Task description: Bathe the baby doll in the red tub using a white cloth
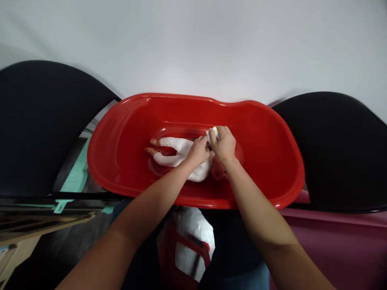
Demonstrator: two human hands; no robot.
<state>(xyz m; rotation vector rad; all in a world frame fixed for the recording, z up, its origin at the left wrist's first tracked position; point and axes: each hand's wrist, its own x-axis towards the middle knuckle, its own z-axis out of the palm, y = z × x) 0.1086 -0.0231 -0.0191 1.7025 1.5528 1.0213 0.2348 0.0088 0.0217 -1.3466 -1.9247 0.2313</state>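
Note:
A baby doll (184, 155) lies in a red plastic baby bathtub (130, 133), dressed in white cloth, with its bare pink feet toward the left end. Its head (219, 169) is partly hidden below my right hand (223, 144), which pinches a small white item with a yellow mark (212, 131). My left hand (198, 150) lies on the doll's white cloth with curled fingers, right beside that item. Whether it grips the cloth cannot be seen.
Large black curved shapes (42, 125) flank the tub on both sides. A pale grey surface (193, 44) lies beyond it. Below the tub sit a red and white bag (187, 245) and, at lower right, a maroon surface (338, 249).

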